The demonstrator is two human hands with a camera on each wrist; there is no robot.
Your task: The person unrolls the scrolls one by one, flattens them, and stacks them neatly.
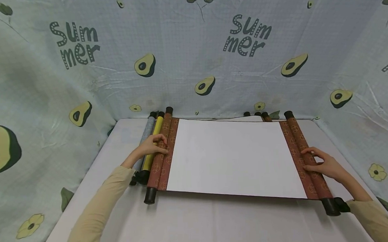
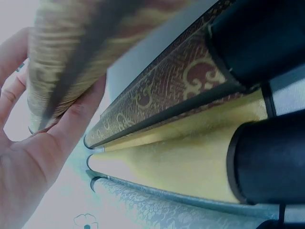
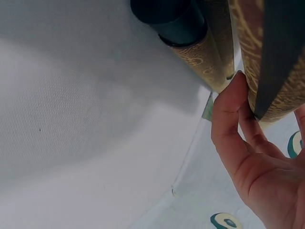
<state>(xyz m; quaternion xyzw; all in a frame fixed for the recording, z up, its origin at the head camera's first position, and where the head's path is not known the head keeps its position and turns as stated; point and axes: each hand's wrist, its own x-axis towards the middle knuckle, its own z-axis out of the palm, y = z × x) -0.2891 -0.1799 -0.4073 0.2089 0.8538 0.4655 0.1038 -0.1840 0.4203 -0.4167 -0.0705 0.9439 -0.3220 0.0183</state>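
A scroll lies unrolled across the white table (image 1: 198, 222), with blank white paper (image 1: 234, 157) between brown patterned borders. My left hand (image 1: 153, 146) holds the left roller (image 1: 155, 169). In the left wrist view this hand (image 2: 43, 157) has its thumb and fingers around a blurred brown patterned roll (image 2: 66, 52). My right hand (image 1: 322, 165) lies over the right roller (image 1: 295, 131), fingers across its top. The right wrist view has the thumb of that hand (image 3: 248, 157) pressed against the patterned roll (image 3: 276, 62).
A rolled yellow scroll (image 1: 157, 128) and a blue-grey one (image 1: 147, 130) lie just left of the left roller, also close up as yellow scroll (image 2: 181, 162) and blue-grey scroll (image 2: 167, 210). More scroll ends (image 1: 262, 115) show at the back. Avocado-print cloth walls (image 1: 191, 63) enclose the table.
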